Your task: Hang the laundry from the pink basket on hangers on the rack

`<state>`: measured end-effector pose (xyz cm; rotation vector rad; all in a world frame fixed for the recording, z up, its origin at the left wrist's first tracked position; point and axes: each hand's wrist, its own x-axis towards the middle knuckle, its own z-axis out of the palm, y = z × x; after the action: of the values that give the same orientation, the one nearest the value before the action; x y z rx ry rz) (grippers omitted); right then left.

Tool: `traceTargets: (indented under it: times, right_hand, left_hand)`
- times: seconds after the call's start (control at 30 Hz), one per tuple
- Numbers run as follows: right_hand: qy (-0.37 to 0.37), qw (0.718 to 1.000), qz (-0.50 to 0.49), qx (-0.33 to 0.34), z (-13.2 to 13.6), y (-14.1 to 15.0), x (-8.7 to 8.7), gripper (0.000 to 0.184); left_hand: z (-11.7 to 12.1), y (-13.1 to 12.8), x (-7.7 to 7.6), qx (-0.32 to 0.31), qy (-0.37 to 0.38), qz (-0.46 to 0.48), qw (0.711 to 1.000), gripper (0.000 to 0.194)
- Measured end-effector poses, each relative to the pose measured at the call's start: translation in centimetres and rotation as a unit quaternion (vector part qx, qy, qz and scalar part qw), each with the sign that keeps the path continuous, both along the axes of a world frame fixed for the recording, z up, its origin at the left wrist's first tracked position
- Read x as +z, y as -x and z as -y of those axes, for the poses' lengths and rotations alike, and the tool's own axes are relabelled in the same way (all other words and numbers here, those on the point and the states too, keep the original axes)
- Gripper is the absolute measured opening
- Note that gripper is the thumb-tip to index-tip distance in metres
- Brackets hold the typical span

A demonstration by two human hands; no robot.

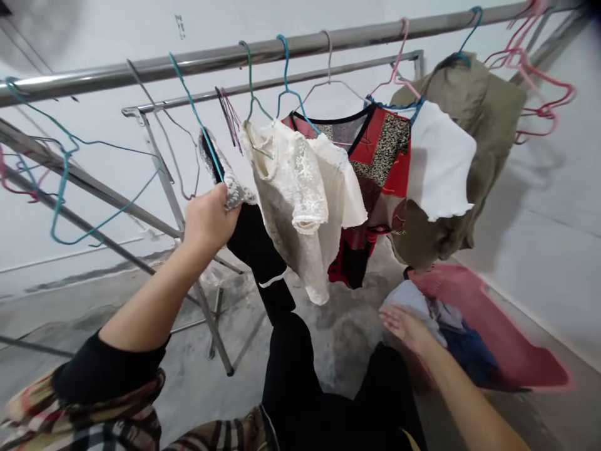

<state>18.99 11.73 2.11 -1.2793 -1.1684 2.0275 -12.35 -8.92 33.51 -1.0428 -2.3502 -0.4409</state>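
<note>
My left hand (210, 216) is closed around the edge of a garment with grey-and-white lacy fabric (235, 190) and a dark inside. That garment is on a thin teal hanger (200, 116) hooked over the metal rail. Black cloth (256, 241) with a white band shows just below the hand; I cannot tell whether it belongs to the same garment. Low on the right, my right hand (407, 327) is open, fingers stretched out. It is over a light grey cloth (407, 295) at the edge of a pink basket (509, 326); contact is unclear.
The rail (211, 59) crosses the top. A cream lace top (291, 181), a red patchwork top (375, 156), a white top (439, 160) and an olive shirt (493, 119) hang from it. Bare teal hangers (66, 169) and pink hangers (521, 59) hang at the sides. Blue clothing (469, 354) lies in the basket.
</note>
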Motion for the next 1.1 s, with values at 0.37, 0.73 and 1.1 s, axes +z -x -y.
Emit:
traceTargets:
  times: [0.37,0.73,1.1]
  right_hand:
    - [0.117,0.988,-0.056,0.079,5.5,1.9,-4.3,0.048]
    - [0.112,0.986,-0.052,0.115,5.9,1.9,-4.1,0.043]
    - [0.109,0.984,-0.053,0.128,6.3,1.1,-6.0,0.044]
  left_hand:
    - [1.8,1.5,-3.5,-0.021,-0.077,-0.089,0.993,0.02]
    - [2.8,1.8,-5.2,-0.148,-0.183,-0.156,0.959,0.019]
    - [3.6,1.6,-4.6,-0.177,-0.36,0.087,0.912,0.014]
